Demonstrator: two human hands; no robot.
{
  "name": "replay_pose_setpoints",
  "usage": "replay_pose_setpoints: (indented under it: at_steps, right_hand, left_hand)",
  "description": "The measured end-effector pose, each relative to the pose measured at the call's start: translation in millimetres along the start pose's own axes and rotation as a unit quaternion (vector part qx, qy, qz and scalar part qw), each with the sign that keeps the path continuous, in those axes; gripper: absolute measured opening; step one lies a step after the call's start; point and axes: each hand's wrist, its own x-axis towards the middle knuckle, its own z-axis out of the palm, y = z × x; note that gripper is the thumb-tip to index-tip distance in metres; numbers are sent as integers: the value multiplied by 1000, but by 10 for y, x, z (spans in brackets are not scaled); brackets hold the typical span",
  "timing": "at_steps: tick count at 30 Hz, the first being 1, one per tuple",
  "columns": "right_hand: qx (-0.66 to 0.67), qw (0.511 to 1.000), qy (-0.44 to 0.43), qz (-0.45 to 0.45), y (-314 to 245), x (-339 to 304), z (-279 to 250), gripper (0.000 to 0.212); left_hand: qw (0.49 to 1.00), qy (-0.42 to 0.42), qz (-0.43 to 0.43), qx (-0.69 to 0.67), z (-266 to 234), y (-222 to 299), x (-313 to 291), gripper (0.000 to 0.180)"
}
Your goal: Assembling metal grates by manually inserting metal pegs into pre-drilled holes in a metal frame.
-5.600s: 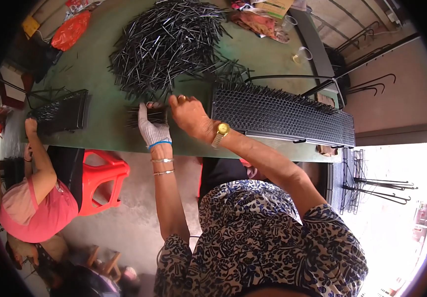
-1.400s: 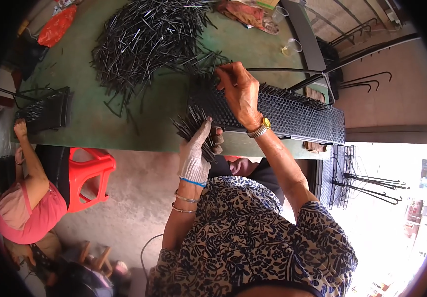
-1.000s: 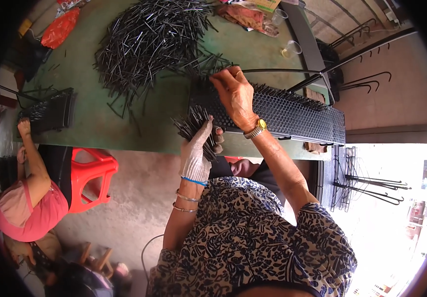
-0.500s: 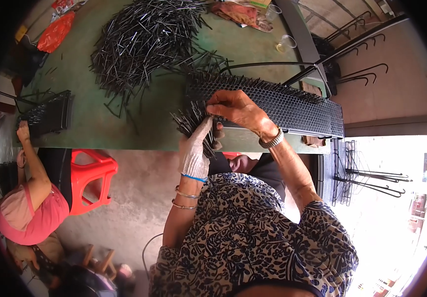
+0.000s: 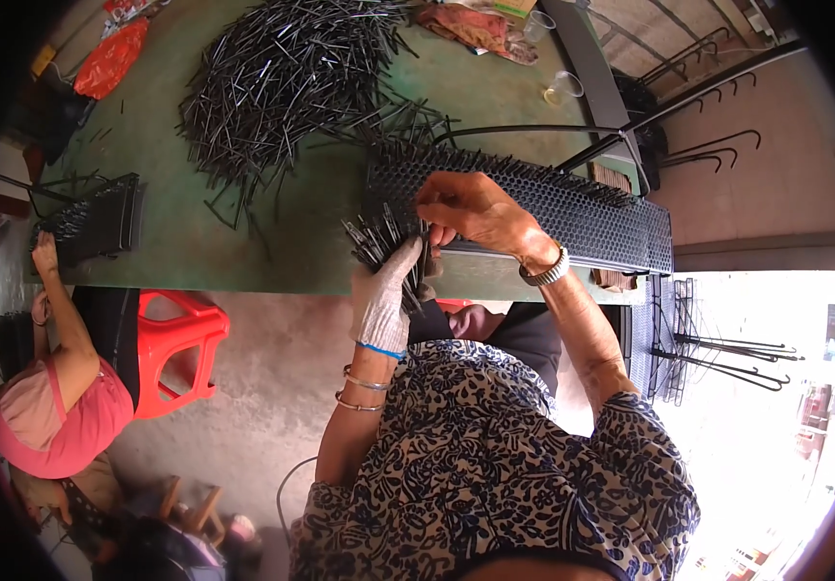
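My left hand point(image 5: 380, 295), in a white knit glove with a blue cuff edge, is closed around a bundle of thin black sticks point(image 5: 376, 237) that fan out above the thumb. My bare right hand point(image 5: 475, 211), with a metal watch band at the wrist, is bent into a pinch beside the bundle's right side. What its fingertips hold is hidden. Behind both hands lies a long black panel point(image 5: 572, 221) with honeycomb holes. Short black sticks point(image 5: 495, 162) stand up in a row along its far part.
A large pile of black sticks point(image 5: 287, 82) covers the green table point(image 5: 161, 92). Plastic cups point(image 5: 561, 88) and a reddish cloth point(image 5: 475, 34) lie at the far edge. On the left, a co-worker's hand point(image 5: 45, 254) touches another black panel point(image 5: 98, 225), near a red stool point(image 5: 180, 349).
My right hand has shifted slightly right, its fingers now curled closer against the bundle's side. My left hand has tilted a little and keeps its hold on the sticks.
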Motion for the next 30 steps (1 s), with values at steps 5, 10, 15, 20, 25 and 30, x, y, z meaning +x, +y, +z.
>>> replay_pose_setpoints:
  at_steps: [5,10,15,20,25,30]
  right_hand:
    - [-40,983,163,-76,-51,8,-103,13]
    - [-165,912,318,-201,109,305,-83,10]
    - [-217,889,339,-220,190,444,-128,8]
    - [-242,888,323,-221,182,450,-160,8]
    - [-259,893,288,-232,281,551,-187,9]
    - [-301,887,238,-257,282,601,-133,11]
  left_hand:
    - [988,-11,-69,-136,-87,-96,88,27]
    - [972,-75,-84,-205,-57,-156,65,28]
    - [952,-109,-91,-271,-75,-235,82,28]
    - [954,-102,-95,-267,-112,-237,101,28]
    - [962,-96,-81,-244,-94,-214,97,26]
    - [978,-58,-59,-189,-66,-154,60,23]
